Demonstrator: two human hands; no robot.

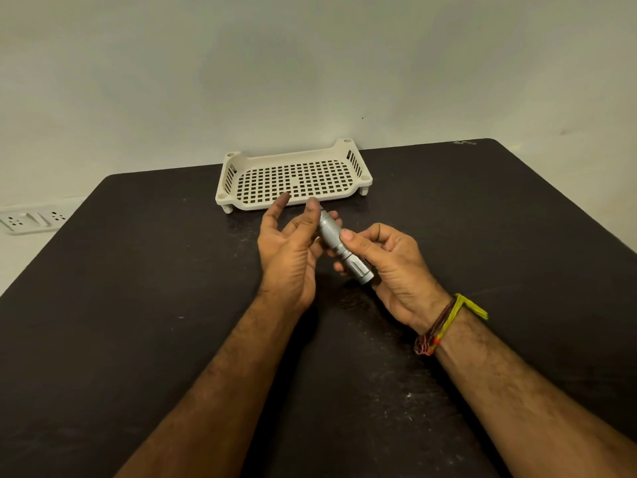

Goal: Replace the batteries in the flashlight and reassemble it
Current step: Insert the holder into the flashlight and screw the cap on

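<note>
Wall [310, 63] behind: plain, pale, taking up the whole upper half of my view. A white socket strip [32, 218] is sitting low against it at far left.

Table [138, 305]: dark, matte top, scuffed and flecked with pale specks, running from the wall to under my forearms.

Tray [365, 179]: cream plastic, perforated floor, short feet, standing at the far edge of the table close to the wall. I am seeing nothing lying in it.

Forearms are coming in from the bottom, meeting above mid-table. Thread bands [444, 324], yellow and red, are circling my right wrist.

Right hand [389, 267]: fingers are curling around the flashlight [339, 243], thumb pressing on the knurled barrel, wide head end sitting low toward my palm.

Left hand [286, 250]: fingers are mostly spread and relaxed, forefinger lifting free toward the tray; thumb tip is touching near the far, tail end of the flashlight. Whether the fingers behind the barrel are pinching the cap, I cannot tell.

Flashlight: silver metal, held in the air between both hands, just in front of the tray, tilted with the tail pointing away from me. It is looking whole from here, cap end partly hidden by my thumb.

Progress, as a judgement: no batteries, loose cap or other parts are showing anywhere. So I am either just starting on the tail cap or just finishing it; this one view is not settling which. If starting, everything is left: unscrewing, swapping cells, closing up.
</note>
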